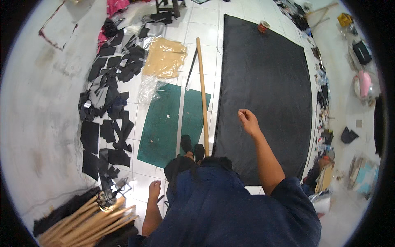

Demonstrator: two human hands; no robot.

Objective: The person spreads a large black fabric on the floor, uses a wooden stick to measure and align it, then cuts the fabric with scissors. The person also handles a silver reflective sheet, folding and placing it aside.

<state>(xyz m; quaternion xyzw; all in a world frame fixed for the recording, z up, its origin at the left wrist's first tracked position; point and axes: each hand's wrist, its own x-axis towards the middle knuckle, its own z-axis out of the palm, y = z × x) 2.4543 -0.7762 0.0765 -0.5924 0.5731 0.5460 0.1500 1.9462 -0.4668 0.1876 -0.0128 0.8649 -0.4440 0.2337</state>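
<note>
Black sheet, topped by a reddish object, lies beside a pole, hands released.

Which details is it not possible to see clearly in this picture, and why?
In the head view:
Wooden rod: lower end hidden by the person's body.
Black sheet: lower left corner, behind the body.
Wooden sticks: lower ends cut off by the picture's edge.
Left hand: finger detail too small.
Right hand: palm turned away from the camera.
</note>
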